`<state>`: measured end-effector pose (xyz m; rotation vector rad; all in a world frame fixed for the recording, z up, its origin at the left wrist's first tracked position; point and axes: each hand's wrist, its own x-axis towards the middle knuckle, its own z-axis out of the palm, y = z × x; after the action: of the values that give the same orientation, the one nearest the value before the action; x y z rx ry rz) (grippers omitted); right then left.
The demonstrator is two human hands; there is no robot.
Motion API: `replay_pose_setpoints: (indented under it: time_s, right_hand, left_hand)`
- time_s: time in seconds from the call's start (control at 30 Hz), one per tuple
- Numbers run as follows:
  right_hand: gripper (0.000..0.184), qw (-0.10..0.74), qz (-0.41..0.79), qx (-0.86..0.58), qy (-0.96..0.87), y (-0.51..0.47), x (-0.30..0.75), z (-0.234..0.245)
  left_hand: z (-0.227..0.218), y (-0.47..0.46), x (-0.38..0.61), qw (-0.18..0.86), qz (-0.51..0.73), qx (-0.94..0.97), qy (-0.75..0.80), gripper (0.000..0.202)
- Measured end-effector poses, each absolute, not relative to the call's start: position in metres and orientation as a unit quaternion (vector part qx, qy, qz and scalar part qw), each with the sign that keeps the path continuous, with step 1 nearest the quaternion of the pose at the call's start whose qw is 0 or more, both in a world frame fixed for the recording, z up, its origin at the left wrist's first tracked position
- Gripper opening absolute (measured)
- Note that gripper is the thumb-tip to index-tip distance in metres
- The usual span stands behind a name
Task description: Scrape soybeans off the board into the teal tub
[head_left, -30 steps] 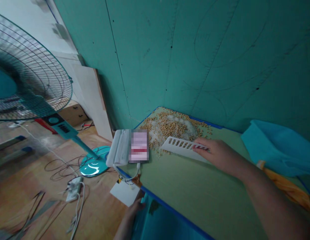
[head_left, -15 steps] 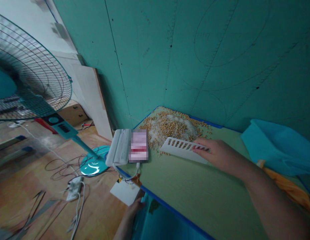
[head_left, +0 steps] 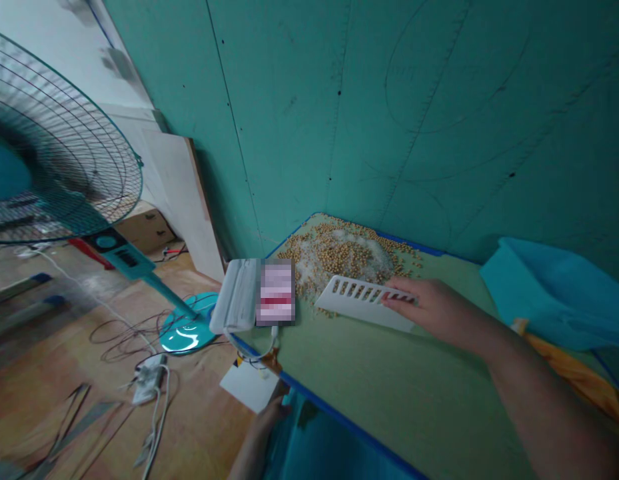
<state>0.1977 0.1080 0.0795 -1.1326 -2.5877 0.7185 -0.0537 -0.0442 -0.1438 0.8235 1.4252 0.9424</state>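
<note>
My right hand [head_left: 419,298] is closed around the slotted edge of a white plastic scraper [head_left: 362,312], a flat plate with a row of slots. The scraper stands tilted on the light green tabletop [head_left: 419,380], at the near edge of a spread pile of round tan beans [head_left: 339,253] mixed with whitish grains [head_left: 376,257]. Low in the view, below the table's front edge, my left hand [head_left: 270,413] grips the rim of a blue bin [head_left: 314,453]. Its fingers are partly hidden.
A phone [head_left: 276,293] with a blurred screen and a white device [head_left: 234,297] sit at the table's left corner, with a cable. Right are a blue scoop-like container [head_left: 554,293] and orange cloth [head_left: 574,373]. A fan [head_left: 124,257], power strip [head_left: 149,380] and cords stand left.
The scraper has shifted slightly left and toward me in my right hand. My left hand and the bean pile look nearly the same.
</note>
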Motion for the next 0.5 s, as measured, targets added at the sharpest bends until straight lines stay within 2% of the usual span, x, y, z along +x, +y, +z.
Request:
replay_pose_setpoints:
  time_s: [0.27, 0.5]
  right_hand:
    - [0.014, 0.109, 0.249, -0.39, -0.88, 0.1103, 0.1978, 0.0786]
    - [0.014, 0.115, 0.263, -0.377, -0.88, 0.1105, 0.1983, 0.0788]
  left_hand:
    - [-0.1422, -0.0377, -0.0525, 0.578, 0.36, 0.367, 0.634, 0.029]
    - [-0.1429, -0.0368, -0.0548, 0.578, 0.346, 0.372, 0.639, 0.021]
